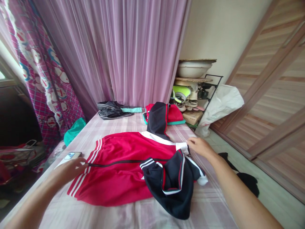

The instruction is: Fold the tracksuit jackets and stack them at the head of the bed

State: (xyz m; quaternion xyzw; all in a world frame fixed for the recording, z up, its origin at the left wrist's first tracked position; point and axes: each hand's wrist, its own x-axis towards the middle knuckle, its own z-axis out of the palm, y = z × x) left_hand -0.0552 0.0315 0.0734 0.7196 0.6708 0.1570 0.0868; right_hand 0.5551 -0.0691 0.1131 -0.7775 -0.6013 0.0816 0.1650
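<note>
Red jacket [114,184] flat on plaid cover [114,125]; right hand [197,145] pinching white collar [182,146], left hand [76,167] at hem [77,184], grip unclear; even pull along zip [124,162] should flatten wrinkles best.

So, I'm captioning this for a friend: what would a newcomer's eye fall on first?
The red jacket with dark sleeves, spread on the pale plaid cloth between the left hand and the right hand, stands out first. Behind it, the purple curtain fills much of the background, with a cartoon-print curtain at the far left.
</note>
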